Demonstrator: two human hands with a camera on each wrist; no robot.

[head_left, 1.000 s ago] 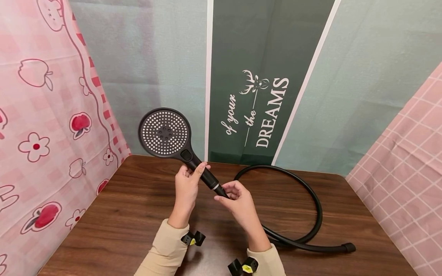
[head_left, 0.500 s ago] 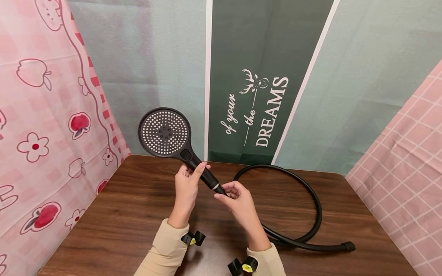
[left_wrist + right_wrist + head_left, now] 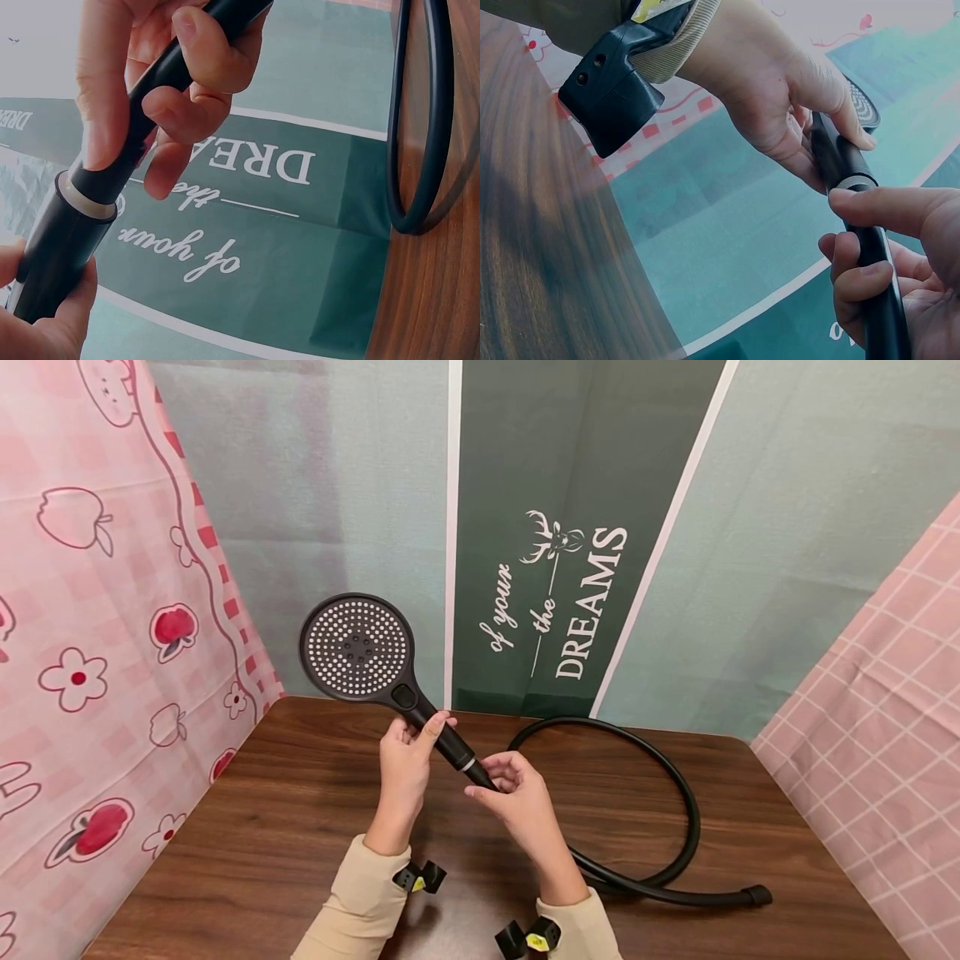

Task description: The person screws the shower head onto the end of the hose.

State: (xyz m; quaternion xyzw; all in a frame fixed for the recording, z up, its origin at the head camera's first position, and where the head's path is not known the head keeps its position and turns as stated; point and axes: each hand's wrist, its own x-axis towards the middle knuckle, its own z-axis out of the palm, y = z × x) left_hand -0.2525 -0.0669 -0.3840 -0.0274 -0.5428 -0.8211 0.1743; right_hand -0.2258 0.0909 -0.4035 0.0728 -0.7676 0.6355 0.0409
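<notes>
A black shower head (image 3: 357, 647) with a round face of white nozzles tilts up to the left above the table. My left hand (image 3: 406, 764) grips its handle (image 3: 454, 747), thumb along the top. Just below a pale ring (image 3: 91, 202) at the handle's end, my right hand (image 3: 519, 793) pinches the black hose end (image 3: 874, 247) between thumb and curled fingers. The hose end lines up with the handle, right at the ring. From there the black hose (image 3: 693, 814) loops over the table behind and right of my right hand.
The hose's other end, a black connector (image 3: 757, 896), lies on the brown wooden table (image 3: 262, 843) at the right. A green printed cloth (image 3: 570, 443) hangs behind, with pink patterned cloths (image 3: 75, 610) at the sides. Each wrist wears a small black camera (image 3: 420, 877).
Both hands and the shower head keep nearly the same place. The right hand's fingers shift very slightly at the hose end.
</notes>
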